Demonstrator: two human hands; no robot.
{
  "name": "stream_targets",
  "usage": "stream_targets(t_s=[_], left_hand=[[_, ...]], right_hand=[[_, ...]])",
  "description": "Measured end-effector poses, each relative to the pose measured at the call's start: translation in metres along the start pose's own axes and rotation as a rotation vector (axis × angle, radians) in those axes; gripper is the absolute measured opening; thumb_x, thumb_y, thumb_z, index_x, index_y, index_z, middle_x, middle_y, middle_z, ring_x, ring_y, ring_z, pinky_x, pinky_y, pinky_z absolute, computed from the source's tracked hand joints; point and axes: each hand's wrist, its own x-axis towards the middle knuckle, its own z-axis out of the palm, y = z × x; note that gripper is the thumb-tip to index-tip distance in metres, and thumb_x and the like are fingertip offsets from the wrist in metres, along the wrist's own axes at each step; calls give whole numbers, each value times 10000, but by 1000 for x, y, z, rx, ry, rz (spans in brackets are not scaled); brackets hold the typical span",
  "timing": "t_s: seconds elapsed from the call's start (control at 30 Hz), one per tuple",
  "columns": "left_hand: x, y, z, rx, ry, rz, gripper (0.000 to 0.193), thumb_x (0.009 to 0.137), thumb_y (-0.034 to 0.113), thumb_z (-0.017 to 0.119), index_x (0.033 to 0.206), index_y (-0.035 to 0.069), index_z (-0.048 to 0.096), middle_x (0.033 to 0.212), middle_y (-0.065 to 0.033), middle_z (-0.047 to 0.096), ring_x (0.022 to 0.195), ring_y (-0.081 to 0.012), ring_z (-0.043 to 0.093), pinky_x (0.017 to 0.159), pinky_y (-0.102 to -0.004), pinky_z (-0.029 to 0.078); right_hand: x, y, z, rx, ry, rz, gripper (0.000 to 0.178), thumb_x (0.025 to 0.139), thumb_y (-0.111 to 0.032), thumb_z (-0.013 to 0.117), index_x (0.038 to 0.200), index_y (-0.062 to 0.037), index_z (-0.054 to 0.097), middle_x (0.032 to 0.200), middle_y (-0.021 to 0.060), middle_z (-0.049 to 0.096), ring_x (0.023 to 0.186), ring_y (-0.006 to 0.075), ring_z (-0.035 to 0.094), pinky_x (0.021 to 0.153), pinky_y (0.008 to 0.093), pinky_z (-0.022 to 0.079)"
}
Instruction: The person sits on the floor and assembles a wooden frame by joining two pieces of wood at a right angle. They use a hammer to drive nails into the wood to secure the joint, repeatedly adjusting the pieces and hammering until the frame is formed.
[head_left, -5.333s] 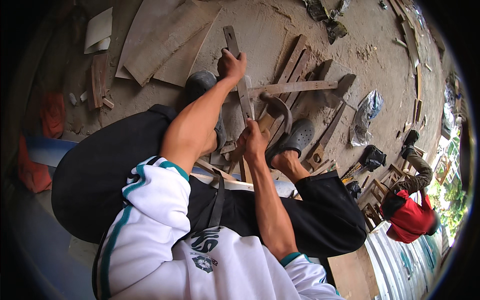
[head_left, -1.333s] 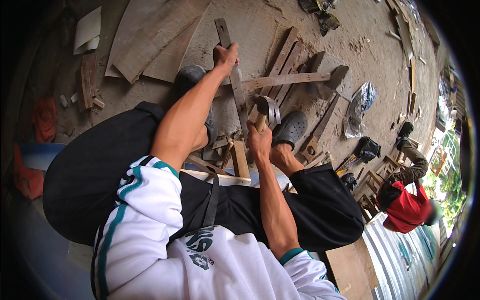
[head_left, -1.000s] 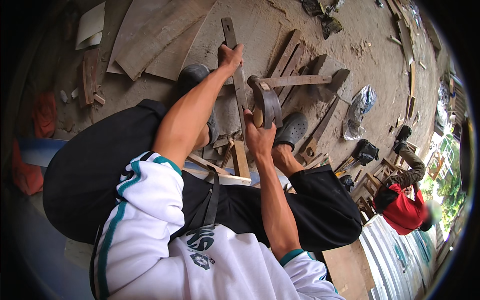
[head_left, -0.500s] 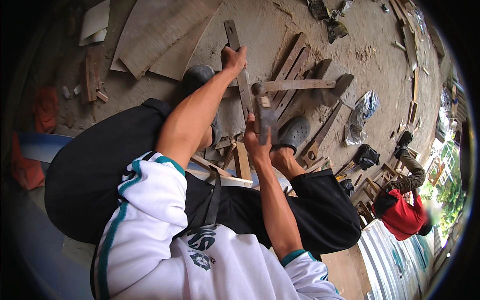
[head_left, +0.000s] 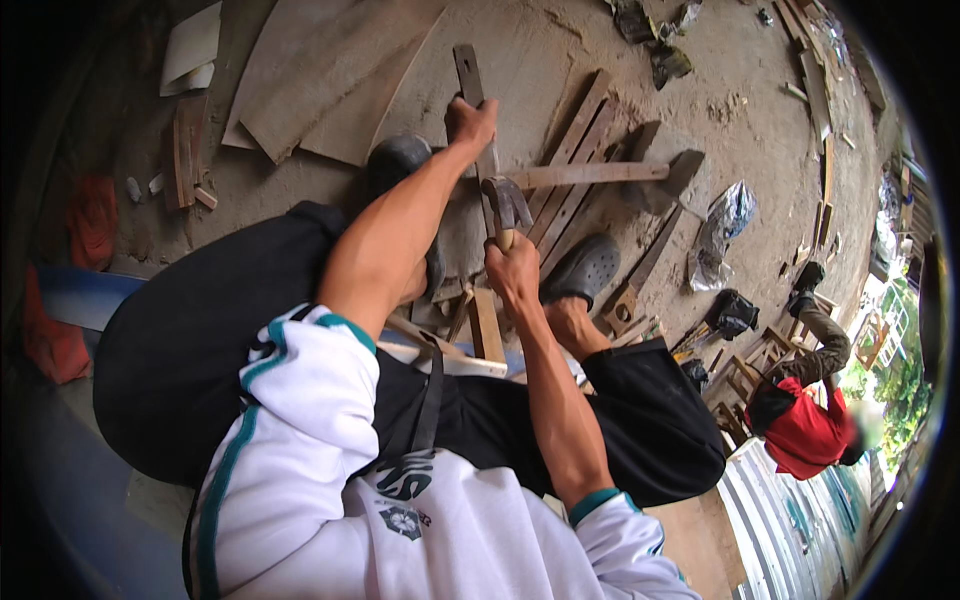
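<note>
Closed around a long wooden strip (head_left: 466, 68) with a slot near its far end, my left hand (head_left: 470, 122) grips it above its middle. My right hand (head_left: 513, 268) is wrapped round the short visible handle of a claw hammer (head_left: 510, 202). The hammer's head lies against or just over the strip, beside its joint with a crossing wooden piece (head_left: 590, 174); whether they touch I cannot tell. That crosspiece runs to the right, ending by a dark wooden block (head_left: 684, 172). The strip's near end is hidden behind the hammer and right hand.
A handsaw (head_left: 650, 258) lies right of my dark clog (head_left: 584, 270). Several wooden strips (head_left: 572, 130) rest beyond the crosspiece. Plywood sheets (head_left: 325, 80) lie at far left, crumpled foil (head_left: 722, 235) at right. A person in a red shirt (head_left: 803, 425) sits farther right.
The hammer head, blurred and farther right before, has swung left and turned toward the strip. My right hand has shifted slightly. My left hand keeps its grip, a little lower in view.
</note>
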Motion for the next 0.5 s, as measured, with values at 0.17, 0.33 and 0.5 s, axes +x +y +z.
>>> stream_targets(t_s=[0.17, 0.33, 0.5], left_hand=[[-8, -2, -1, -47, 25, 6, 251, 771, 179, 633, 656, -28, 551, 548, -118, 590, 437, -214, 608, 422, -368, 493], [-11, -5, 3, -48, 8, -13, 247, 768, 165, 635, 656, -39, 551, 554, -121, 593, 436, -213, 606, 408, -370, 482], [-1, -9, -1, -46, 20, 0, 259, 772, 164, 635, 639, -40, 546, 553, -121, 593, 432, -213, 604, 400, -367, 475]], right_hand=[[-21, -21, -9, 182, 252, -190, 221, 848, -201, 591, 825, 13, 641, 660, 254, 597, 622, 367, 639, 609, 420, 490], [13, 28, 6, 70, 13, 116, 233, 795, -177, 571, 799, 50, 625, 617, 214, 607, 606, 333, 651, 620, 437, 493], [-3, 3, -13, 155, 215, -147, 210, 781, -158, 579, 817, 45, 619, 681, 257, 614, 651, 387, 646, 639, 444, 492]])
